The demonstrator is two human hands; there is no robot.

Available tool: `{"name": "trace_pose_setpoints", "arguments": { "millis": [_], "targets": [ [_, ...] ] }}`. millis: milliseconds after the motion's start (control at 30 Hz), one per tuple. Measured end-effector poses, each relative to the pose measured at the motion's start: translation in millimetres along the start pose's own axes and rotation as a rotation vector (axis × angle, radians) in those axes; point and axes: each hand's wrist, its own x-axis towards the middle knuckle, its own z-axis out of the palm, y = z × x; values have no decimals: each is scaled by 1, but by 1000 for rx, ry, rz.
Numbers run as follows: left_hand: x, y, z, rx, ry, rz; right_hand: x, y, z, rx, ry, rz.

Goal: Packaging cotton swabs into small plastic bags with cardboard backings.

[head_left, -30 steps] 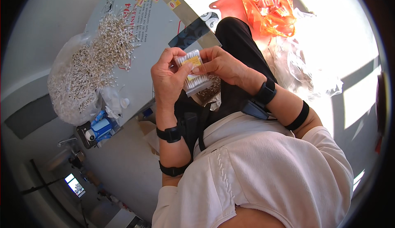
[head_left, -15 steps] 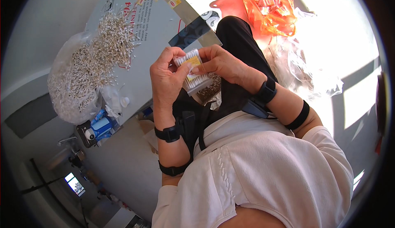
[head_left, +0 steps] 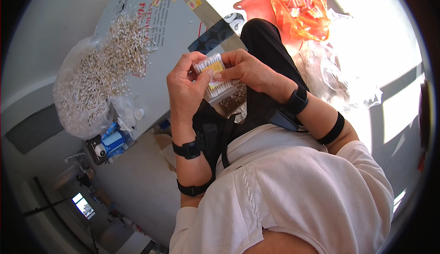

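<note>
A clear pack of white cotton swabs (head_left: 218, 90) with a yellow label is held over my lap, tilted, its rows of white tips showing. My left hand (head_left: 189, 77) grips its left side, thumb pressed on the label. From the right, my right hand (head_left: 247, 73) pinches its upper right edge between thumb and fingers. Below the pack, partly hidden, an opening holds many brownish swab sticks (head_left: 235, 99). On the table to the left lies a big loose heap of cotton swabs (head_left: 123, 45), spilling from a clear plastic bag (head_left: 68, 102).
Small yellow labels (head_left: 194, 2) lie at the table's (head_left: 172, 38) far end. An orange bag (head_left: 298, 8) with wrapped packs stands at the far right beside clear plastic bags (head_left: 339, 75). Blue-and-white packages (head_left: 113, 141) sit at the table's near left corner.
My right thumb has shifted slightly on the pack, and the pack's angle differs a little. Both hands stay in nearly the same place.
</note>
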Motion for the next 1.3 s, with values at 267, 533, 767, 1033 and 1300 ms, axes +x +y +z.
{"name": "trace_pose_setpoints", "arguments": {
  "millis": [267, 533, 767, 1033, 1300],
  "targets": [
    [-2, -1, 10, -76, 124, -19, -3, -4, 4, -56, 96, -145],
    [1, -2, 13, 104, 166, 195, -3, -7, 5, -211, 133, -276],
    [3, 7, 17, 179, 187, 299, -1, -6, 2, -419, 199, -555],
    [3, 11, 19, 215, 182, 305, -3, -9, 0, -443, 207, -613],
    [5, 1, 25, 116, 219, 262, -9, -8, -8, -101, 182, -360]
  ]
}}
